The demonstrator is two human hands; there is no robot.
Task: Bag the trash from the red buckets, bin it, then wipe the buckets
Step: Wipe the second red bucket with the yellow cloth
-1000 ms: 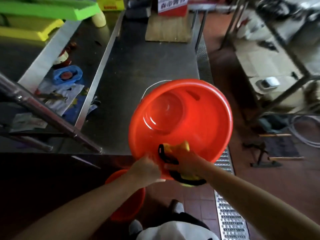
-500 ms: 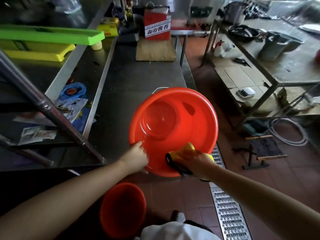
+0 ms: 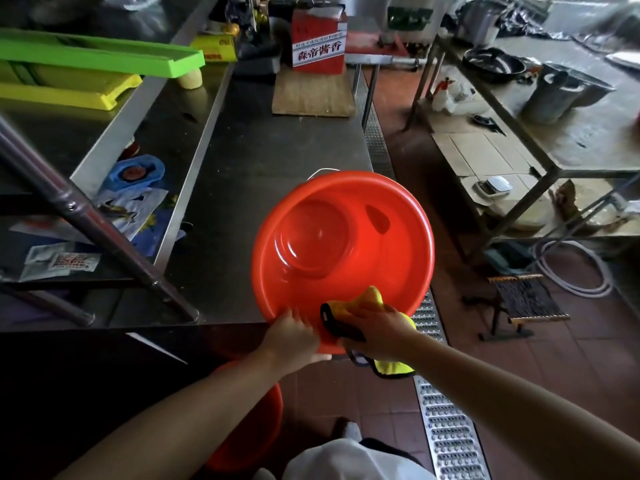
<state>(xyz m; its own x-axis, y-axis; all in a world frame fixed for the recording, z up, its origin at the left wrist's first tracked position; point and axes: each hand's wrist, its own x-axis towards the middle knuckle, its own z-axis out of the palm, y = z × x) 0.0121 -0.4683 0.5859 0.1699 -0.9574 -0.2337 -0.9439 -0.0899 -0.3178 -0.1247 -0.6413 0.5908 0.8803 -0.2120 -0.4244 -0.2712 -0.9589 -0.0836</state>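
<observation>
A red bucket point(image 3: 346, 237) stands at the near corner of the steel table point(image 3: 249, 174), its inside bare. My left hand point(image 3: 292, 336) grips the near rim of this bucket. My right hand point(image 3: 379, 327) holds a yellow cloth with black edging point(image 3: 367, 299) against the near inner wall and rim; part of the cloth hangs down outside. A second red bucket point(image 3: 252, 431) stands on the floor below, mostly hidden by my left arm.
Green and yellow trays point(image 3: 86, 64) lie on the left shelf, wrappers and a blue holder point(image 3: 135, 171) below them. A red carton point(image 3: 318, 43) on a wooden board stands at the table's far end. A floor drain grate point(image 3: 446, 427) runs on the right, another steel table point(image 3: 571, 133) beyond.
The view has swung a little. My left hand has slid right along the near rim toward my right hand, and the cloth has shifted along the near wall.
</observation>
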